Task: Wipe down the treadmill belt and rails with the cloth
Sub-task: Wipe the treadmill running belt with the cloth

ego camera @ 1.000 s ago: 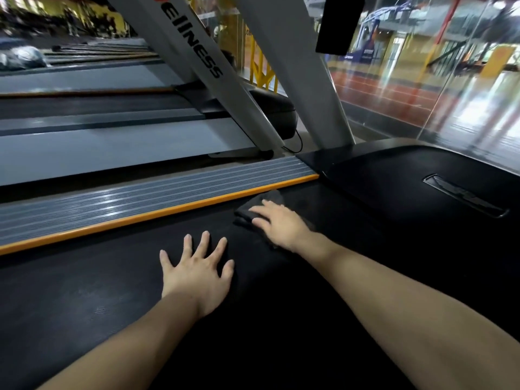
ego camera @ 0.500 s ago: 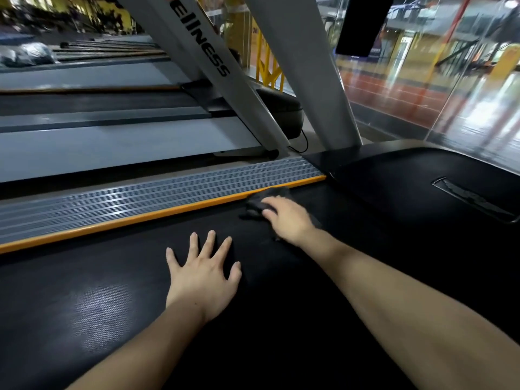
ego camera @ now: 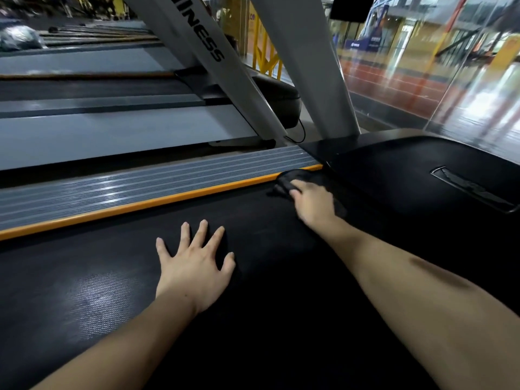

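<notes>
The black treadmill belt (ego camera: pixel 253 305) fills the lower half of the head view. Along its far side runs a grey ribbed rail (ego camera: pixel 140 190) with an orange edge strip. My right hand (ego camera: pixel 312 204) presses a dark cloth (ego camera: pixel 298 177) onto the belt's far corner, where the orange strip meets the black motor cover (ego camera: pixel 422 198). Much of the cloth is hidden under the hand. My left hand (ego camera: pixel 194 266) lies flat on the belt, fingers spread, holding nothing.
Two grey uprights (ego camera: pixel 306 68) rise from the frame just beyond the rail. A second treadmill (ego camera: pixel 112 136) lies parallel on the left, with a black cable (ego camera: pixel 301 133) between the machines. A glass wall (ego camera: pixel 436 66) stands at the right.
My right hand has slid the cloth forward along the belt to the corner by the motor cover. My left hand stays flat in the same spot.
</notes>
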Available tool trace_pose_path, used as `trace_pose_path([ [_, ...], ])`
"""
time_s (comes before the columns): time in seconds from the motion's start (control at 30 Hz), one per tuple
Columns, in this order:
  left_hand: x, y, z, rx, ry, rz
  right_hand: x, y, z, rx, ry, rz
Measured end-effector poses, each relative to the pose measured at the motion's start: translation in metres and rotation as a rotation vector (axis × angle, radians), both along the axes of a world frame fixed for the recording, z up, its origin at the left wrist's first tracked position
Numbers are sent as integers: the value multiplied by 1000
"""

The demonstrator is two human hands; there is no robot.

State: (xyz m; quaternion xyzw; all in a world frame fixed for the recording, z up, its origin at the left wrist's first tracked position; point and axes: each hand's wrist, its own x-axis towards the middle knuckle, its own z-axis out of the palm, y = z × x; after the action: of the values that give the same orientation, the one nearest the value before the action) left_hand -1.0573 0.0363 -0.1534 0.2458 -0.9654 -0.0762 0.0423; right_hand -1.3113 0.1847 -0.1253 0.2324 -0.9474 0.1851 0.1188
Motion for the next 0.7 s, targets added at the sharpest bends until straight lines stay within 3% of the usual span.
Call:
trace_pose_path([
  [0.1,1,1,2,7,6,9,58,-39,-8,7,36,201],
  [0.2,1,0,0,4,4,9,58,-36,-10,25,-5,353],
  [0.27,0,0,0,-10,14,13,16,-11,-9,29,26,265],
  [0.37,1,0,-2,-25,12,13,-44,33,-7,1,5,-113],
  [0.47,0,1,-1,-21,15,3,-34,28,-1,-30,-30,-148],
  [0.53,0,0,0,-21,21,-13,-4,5,6,-20,-28,-68],
  [0.7,2,2,3,-48,83,-74,70,-36,-4,-34,-24,367],
])
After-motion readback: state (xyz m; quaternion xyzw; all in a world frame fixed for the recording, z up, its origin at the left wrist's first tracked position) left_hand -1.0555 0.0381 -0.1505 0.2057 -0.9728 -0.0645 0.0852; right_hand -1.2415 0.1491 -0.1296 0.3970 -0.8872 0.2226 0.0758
